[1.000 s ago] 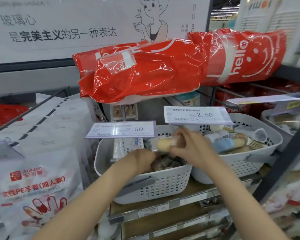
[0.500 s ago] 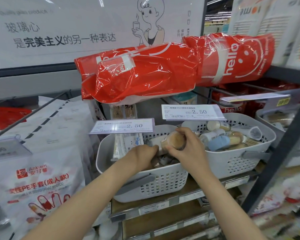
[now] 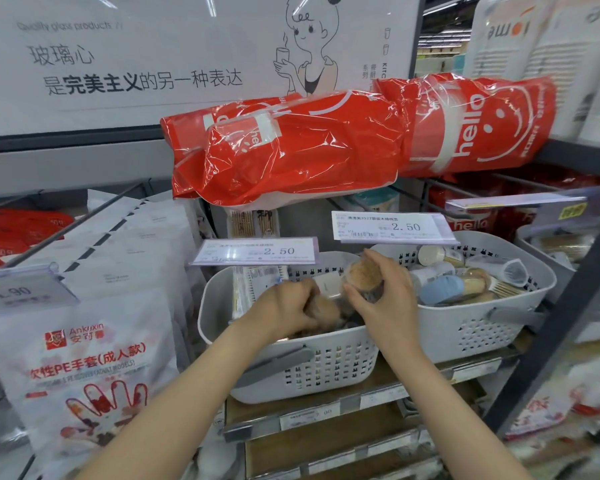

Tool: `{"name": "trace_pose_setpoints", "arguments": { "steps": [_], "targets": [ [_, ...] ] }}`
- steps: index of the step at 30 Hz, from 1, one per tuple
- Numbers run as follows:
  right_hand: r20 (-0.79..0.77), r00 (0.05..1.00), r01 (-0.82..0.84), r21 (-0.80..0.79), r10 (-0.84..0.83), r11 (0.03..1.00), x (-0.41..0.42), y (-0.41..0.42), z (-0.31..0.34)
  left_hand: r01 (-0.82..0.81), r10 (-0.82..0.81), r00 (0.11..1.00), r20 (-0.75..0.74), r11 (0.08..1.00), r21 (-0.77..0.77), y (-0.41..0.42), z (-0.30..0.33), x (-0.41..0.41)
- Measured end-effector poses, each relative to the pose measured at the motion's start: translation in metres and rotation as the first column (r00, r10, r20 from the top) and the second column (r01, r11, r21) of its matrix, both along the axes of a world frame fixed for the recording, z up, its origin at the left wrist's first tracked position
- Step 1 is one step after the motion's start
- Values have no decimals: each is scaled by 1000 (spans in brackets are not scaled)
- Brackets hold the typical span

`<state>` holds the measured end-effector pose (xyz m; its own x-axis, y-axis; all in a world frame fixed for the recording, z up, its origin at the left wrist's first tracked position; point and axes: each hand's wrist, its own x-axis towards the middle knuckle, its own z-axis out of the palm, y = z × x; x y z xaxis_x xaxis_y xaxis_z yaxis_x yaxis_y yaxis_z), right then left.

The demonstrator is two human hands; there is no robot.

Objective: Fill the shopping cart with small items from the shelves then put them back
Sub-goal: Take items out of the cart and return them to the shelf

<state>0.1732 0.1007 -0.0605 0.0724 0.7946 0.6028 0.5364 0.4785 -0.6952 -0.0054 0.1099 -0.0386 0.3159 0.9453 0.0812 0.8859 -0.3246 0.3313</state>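
- The right hand (image 3: 383, 299) is curled round a small round tan-topped container (image 3: 363, 277), thumb below and fingers over its far side, holding it above the left basket (image 3: 219, 306).
- The left hand (image 3: 286, 306) reaches down into that same basket, its fingers bent round another tan item (image 3: 324, 308); blur hides how firm the grip is.
- The left basket is a pale grey plastic tub with a perforated front wall and a darker grey handle (image 3: 274, 363); it stands on a wooden shelf (image 3: 312, 403). Flat packets stand upright against its left inner wall.
- Just right of the left basket, touching or nearly so, stands a second basket (image 3: 530, 289) of the same kind, filled with small tubes and jars, a light blue one (image 3: 442, 289) among them.
- Above the left basket's back rim hangs a price tag (image 3: 255, 251) reading 2.50; a second tag (image 3: 392, 226) with the same price hangs above the other basket.
- Higher than both baskets lie two red plastic packs (image 3: 291, 157), the right one printed "hello".
- Left of the left basket hang white bags of disposable gloves (image 3: 84, 358), with a tag (image 3: 21, 291) reading 1.90 in front.
- Behind and above everything is a white sign (image 3: 153, 64) with a drawn figure holding a cup.
- A dark shelf post (image 3: 548, 341) slants down to the right of the baskets.
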Motion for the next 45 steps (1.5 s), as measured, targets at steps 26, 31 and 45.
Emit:
{"name": "trace_pose_setpoints", "arguments": {
  "steps": [26, 31, 45],
  "targets": [
    [-652, 576, -817, -440, 493, 372, -205, -204, -6, -670, 359, -221, 907, 620, -408, -351, -34, -160],
    [-655, 521, -816, -569, 546, 96, -293, -282, -36, -785, 278, -452, 848, 327, -526, -474, -60, -198],
    [-671, 260, -680, -638, 695, -362, -462, -431, -106, -776, 8, -606, 796, -228, -588, -655, -122, -272]
  ]
}}
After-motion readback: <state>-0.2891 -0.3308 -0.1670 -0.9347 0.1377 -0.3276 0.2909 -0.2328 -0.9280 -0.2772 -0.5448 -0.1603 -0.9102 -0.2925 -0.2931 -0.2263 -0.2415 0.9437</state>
